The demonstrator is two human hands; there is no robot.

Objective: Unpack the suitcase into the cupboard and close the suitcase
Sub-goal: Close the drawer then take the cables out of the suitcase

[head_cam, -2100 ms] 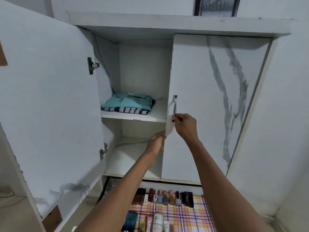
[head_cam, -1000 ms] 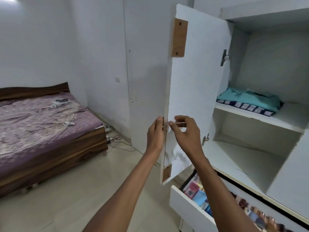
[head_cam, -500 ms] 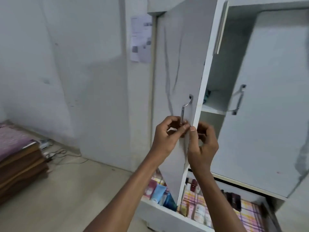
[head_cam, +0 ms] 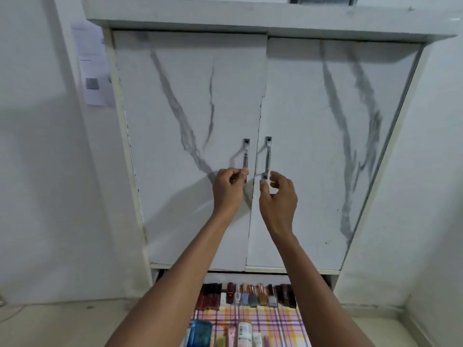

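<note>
The white marble-patterned cupboard fills the view with both doors shut, the left door (head_cam: pixel 190 136) and the right door (head_cam: pixel 333 146) meeting in the middle. My left hand (head_cam: pixel 229 189) pinches the lower end of the left door's metal handle (head_cam: pixel 245 156). My right hand (head_cam: pixel 278 196) hovers just below the right door's handle (head_cam: pixel 267 157), fingers loosely curled and holding nothing. The folded clothes are hidden behind the doors. No suitcase is in view.
Below the doors a drawer (head_cam: pixel 248 319) stands pulled out, lined with checked cloth and holding several bottles and tubes. A paper sheet (head_cam: pixel 94 68) is stuck on the wall left of the cupboard. Floor shows at both lower corners.
The left door has swung fully shut against the right one. My right hand has let go of the door edge and drawn back; my left hand still holds the left handle.
</note>
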